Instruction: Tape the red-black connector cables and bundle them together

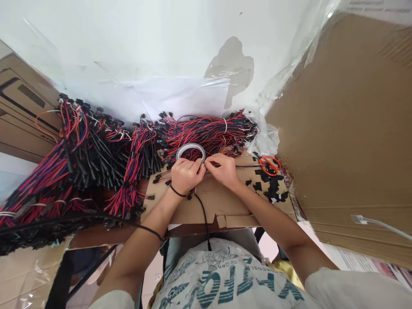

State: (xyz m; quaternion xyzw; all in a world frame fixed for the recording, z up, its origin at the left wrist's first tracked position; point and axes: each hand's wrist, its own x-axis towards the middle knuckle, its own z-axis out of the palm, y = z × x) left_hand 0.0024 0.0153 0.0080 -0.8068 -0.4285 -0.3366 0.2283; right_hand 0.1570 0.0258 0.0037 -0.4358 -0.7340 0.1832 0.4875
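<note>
My left hand [186, 176] is closed on a roll of tape [190, 146], a ring with a pale core that stands out above my fingers. Close beside it, my right hand [222, 170] pinches at the roll's lower right edge; what lies between those fingertips is too small to make out. A thin dark wire [246, 166] runs from behind my right hand toward the orange-handled scissors [270, 165]. Below my left hand, a black cable [203, 210] hangs down toward my shirt. Small connectors [157, 178] on wire ends lie left of my left hand.
Bundled red and blue wires [199, 131] line the back, with more bundles [128, 171] at left. Cut black tape pieces [273, 184] lie right on the cardboard sheet [189, 210]. A crumpled plastic bag [264, 133] sits behind. A large cardboard panel [347, 128] borders the right.
</note>
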